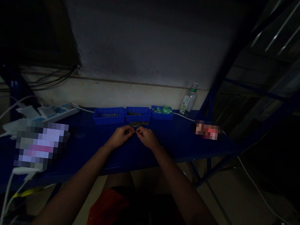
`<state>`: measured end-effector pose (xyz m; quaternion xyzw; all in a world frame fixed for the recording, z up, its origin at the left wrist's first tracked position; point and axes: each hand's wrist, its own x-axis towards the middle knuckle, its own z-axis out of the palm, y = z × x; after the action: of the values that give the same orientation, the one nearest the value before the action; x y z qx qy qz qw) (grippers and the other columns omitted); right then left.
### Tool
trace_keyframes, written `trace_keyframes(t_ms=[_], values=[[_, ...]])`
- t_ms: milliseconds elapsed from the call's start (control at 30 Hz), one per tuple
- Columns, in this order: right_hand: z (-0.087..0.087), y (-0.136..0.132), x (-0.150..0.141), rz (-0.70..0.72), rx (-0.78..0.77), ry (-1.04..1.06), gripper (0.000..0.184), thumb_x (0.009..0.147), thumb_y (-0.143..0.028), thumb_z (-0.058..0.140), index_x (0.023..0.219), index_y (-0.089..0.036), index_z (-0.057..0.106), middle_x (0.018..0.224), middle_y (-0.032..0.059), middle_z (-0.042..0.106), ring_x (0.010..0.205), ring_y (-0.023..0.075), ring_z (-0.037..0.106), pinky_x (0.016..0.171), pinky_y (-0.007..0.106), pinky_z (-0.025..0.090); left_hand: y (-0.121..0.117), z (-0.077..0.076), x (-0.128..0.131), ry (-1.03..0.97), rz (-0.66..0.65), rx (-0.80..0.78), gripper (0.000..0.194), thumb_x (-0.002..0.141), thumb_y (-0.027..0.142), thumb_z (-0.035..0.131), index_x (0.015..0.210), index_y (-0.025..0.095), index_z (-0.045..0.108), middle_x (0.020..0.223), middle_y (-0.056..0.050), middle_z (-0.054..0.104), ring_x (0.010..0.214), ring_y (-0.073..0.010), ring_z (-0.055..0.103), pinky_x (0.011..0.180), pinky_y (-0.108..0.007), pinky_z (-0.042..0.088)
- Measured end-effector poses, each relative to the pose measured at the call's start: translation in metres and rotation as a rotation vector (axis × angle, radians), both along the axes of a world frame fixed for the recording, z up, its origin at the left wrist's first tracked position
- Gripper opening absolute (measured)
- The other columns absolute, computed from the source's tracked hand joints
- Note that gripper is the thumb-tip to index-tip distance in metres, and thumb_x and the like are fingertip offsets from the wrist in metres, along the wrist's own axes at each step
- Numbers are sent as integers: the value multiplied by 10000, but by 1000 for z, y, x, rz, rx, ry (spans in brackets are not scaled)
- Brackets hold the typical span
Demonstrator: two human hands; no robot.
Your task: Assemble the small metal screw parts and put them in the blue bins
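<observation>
My left hand (120, 136) and my right hand (147, 137) rest close together on a dark blue table (179, 140), fingertips almost touching. Both hands are pinched closed; what they hold is too small and dark to make out. Just beyond the fingers lies a small heap of metal parts (138, 123). Behind it stand three shallow blue trays: the left tray (109, 116) and the middle tray (137, 114) hold metal pieces, the right tray (162, 112) holds green pieces.
A plastic bottle (189, 100) stands at the back right by a blue rack post (211, 98). A white power strip (57, 110) with cables lies at the left. White cables hang off the table's front left. The room is very dark.
</observation>
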<state>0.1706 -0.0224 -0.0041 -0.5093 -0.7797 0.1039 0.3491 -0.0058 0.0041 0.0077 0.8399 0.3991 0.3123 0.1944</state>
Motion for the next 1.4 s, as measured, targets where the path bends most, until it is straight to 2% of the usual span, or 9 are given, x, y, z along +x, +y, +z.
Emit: trace_keyframes(t_ms=[467, 833, 1100, 1400], values=[[-3, 1, 0, 45, 11, 54, 163, 867, -274, 436, 957, -207, 554, 819, 8, 639, 745, 115, 586, 688, 199, 388, -2, 3, 2, -5, -14, 25, 309, 815, 400, 465, 919, 157, 625, 809, -36, 627, 679, -143, 545, 644, -241, 418], [-1, 1, 0, 74, 8, 61, 154, 869, -285, 442, 935, -207, 557, 835, 7, 630, 755, 110, 577, 695, 195, 381, 2, -1, -1, -14, -17, 50, 327, 815, 414, 469, 950, 169, 640, 869, -48, 632, 700, -143, 547, 667, -242, 423], [-5, 4, 0, 90, 17, 61, 165, 885, -258, 406, 946, -195, 546, 781, -2, 610, 723, 100, 562, 690, 186, 374, -1, 2, 1, -19, -6, 37, 376, 799, 460, 480, 957, 159, 641, 817, -44, 624, 649, -132, 529, 618, -234, 411], [-1, 2, 0, 64, 12, 48, 166, 885, -270, 403, 885, -198, 553, 787, -1, 608, 724, 97, 555, 689, 181, 363, -4, 5, 2, -22, 9, 19, 343, 789, 434, 496, 919, 149, 636, 768, -31, 617, 614, -125, 522, 578, -228, 403]])
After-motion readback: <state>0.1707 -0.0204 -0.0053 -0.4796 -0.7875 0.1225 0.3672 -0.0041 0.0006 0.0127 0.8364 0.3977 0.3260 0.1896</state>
